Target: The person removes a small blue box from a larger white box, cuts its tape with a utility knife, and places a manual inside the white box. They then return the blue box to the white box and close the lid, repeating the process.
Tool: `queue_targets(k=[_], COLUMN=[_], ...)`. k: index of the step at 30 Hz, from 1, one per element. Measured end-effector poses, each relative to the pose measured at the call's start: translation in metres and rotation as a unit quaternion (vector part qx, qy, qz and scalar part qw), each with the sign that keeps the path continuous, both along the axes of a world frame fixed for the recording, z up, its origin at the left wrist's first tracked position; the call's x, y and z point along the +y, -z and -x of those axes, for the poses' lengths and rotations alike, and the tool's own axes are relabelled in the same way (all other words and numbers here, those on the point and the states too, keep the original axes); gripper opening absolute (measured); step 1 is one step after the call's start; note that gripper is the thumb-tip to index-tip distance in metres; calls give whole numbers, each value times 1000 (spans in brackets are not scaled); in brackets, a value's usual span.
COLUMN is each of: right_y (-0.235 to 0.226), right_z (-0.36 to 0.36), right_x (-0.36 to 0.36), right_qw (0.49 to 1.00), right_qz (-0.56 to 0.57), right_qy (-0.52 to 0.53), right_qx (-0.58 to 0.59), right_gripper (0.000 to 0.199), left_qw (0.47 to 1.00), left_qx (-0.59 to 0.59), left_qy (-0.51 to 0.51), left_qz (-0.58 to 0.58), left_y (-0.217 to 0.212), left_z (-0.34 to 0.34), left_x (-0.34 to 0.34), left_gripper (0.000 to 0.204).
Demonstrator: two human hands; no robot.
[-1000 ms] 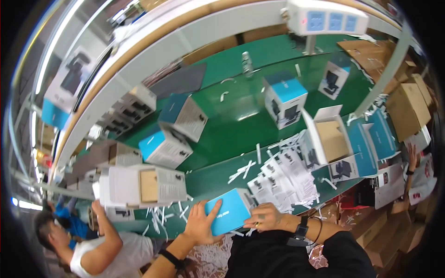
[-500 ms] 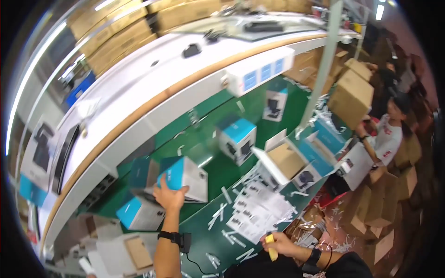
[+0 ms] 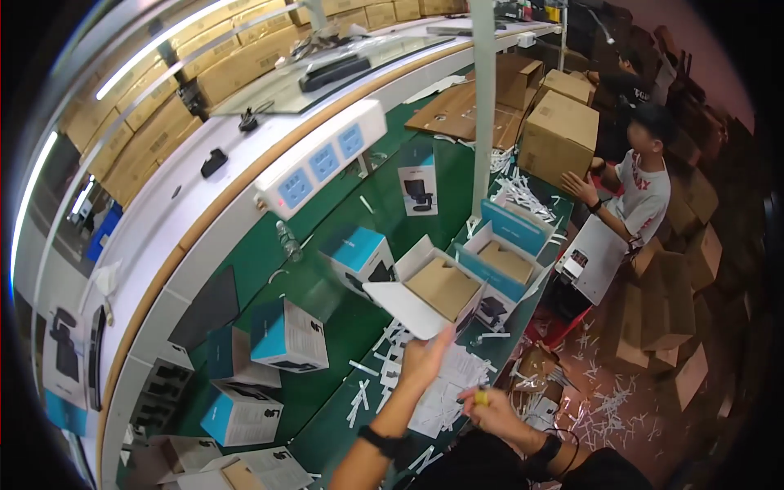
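Note:
At the near edge of an open white box (image 3: 385,309), my left hand (image 3: 425,359) stretches out its fingers, beside the raised flap. Whether they touch it is unclear. A brown cardboard insert (image 3: 443,287) fills the box's top. My right hand (image 3: 494,412) is closed around a small yellow-handled tool (image 3: 481,398), its tip hidden. Behind the hands, printed sheets (image 3: 433,418) lie spread on the green table. A second open box (image 3: 514,227) with a blue lid stands just beyond the first. Closed blue-and-white boxes (image 3: 287,336) stand to the left.
A power strip (image 3: 320,159) hangs below the white shelf (image 3: 155,208), and a pale post (image 3: 483,106) rises behind the open boxes. White paper strips (image 3: 357,404) litter the table. At the right, a co-worker (image 3: 645,180) handles a brown carton (image 3: 559,135); more cartons (image 3: 665,314) stand on the floor.
My left hand has left a closed blue-and-white box and moved right to the open box. The view has swung right. My right hand still holds the yellow-handled tool.

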State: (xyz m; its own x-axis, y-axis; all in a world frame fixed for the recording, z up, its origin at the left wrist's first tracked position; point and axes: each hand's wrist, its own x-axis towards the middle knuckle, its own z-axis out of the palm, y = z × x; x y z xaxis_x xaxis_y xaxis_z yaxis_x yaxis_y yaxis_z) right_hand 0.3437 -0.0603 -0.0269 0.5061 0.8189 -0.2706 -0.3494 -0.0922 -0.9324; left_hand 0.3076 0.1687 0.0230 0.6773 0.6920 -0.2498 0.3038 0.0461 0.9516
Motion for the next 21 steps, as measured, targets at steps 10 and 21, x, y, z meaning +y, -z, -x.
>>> queue_targets(k=[10,21], right_y=[56,101], right_z=[-59,23], right_x=[-73,88], right_qw=[994,867], right_qz=[57,-10], right_qy=[-22,-319], right_qx=[-94,-382], right_gripper=[24,46], left_qw=[884,814], left_qx=[-335,-373], left_qy=[-232,-436], left_qz=[230,93], left_y=[-69,-51], left_z=[49,277], left_x=[11,-60], left_gripper=[51,63])
